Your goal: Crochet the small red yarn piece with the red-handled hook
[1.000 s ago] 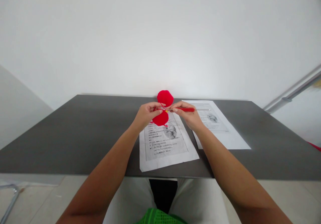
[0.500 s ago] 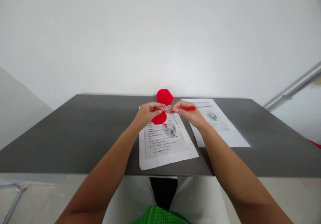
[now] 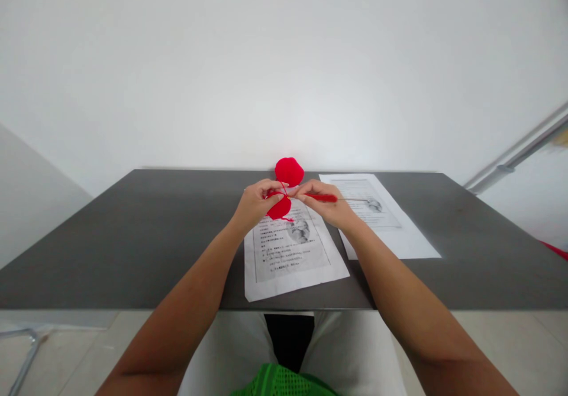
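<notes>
Between thumb and fingers, my left hand [image 3: 257, 202] pinches a small round red crochet piece [image 3: 279, 207], with a short yarn tail hanging at its lower edge. My right hand [image 3: 326, 200] grips a crochet hook [image 3: 323, 197] with a red handle; its thin metal shaft sticks out to the right. The hook's left tip meets the crochet piece near my left thumb, but the stitch there is too small to make out. A red yarn strand [image 3: 283, 187] runs up from the work past my left fingers. Behind my hands sits a red ball of yarn [image 3: 289, 171].
A printed sheet [image 3: 293, 266] lies under my hands on the dark grey table [image 3: 168, 236]. Another printed sheet [image 3: 408, 245] lies to the right, partly behind my right forearm. A white wall [image 3: 284, 70] rises at the table's far edge. A metal pole [image 3: 528, 153] slants at the right.
The hook's back end has dipped slightly as my right hand shifted a little left, closer to the crochet piece. My left hand keeps its hold.
</notes>
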Motion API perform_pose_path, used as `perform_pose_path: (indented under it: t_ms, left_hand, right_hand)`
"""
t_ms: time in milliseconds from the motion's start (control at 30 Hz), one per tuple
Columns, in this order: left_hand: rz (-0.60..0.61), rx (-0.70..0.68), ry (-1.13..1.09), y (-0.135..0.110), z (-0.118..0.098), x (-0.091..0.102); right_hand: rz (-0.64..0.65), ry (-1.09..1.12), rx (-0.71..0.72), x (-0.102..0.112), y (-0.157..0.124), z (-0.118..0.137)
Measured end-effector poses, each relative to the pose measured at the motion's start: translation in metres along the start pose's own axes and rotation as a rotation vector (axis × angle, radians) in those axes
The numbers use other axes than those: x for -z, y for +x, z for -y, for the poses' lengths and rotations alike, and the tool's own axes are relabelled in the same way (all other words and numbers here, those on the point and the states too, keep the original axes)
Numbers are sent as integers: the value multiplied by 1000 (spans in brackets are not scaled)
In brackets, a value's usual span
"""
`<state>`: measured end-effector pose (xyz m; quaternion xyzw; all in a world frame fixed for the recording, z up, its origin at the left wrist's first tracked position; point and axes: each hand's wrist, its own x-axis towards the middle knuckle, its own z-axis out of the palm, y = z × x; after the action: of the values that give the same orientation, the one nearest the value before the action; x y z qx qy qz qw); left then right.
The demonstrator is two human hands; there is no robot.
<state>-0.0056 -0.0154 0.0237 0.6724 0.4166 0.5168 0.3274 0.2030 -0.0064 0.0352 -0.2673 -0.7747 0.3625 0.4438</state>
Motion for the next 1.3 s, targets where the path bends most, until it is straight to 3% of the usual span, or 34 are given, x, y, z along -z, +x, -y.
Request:
perform_pose_path:
  t_ms: [167,333,467,733,933,1167,1300]
  left_hand:
    - [-19,-11,-17,1,3,-1]
    - [-17,4,-55,2,6,-4]
    - [-50,114,-142,2,4,-7]
    - [-96,237,-159,2,-3,-5]
    - [-103,341,-369,3,-1,-4]
    - [-36,498,-696,3,-2,-4]
    - [-72,484,-788,2,-1,-11]
  right_hand:
    - [0,-46,75,-3,0,-1]
    - [-19,-179,255,-9,1,-9]
    - [-67,-278,384,-14,1,-13]
    - [-50,-346,492,-17,-2,-10]
    - [-41,-364,477,-17,-2,-13]
    - [-39,-511,621,-17,0,-18]
    - [-73,-619,680,-21,2,-22]
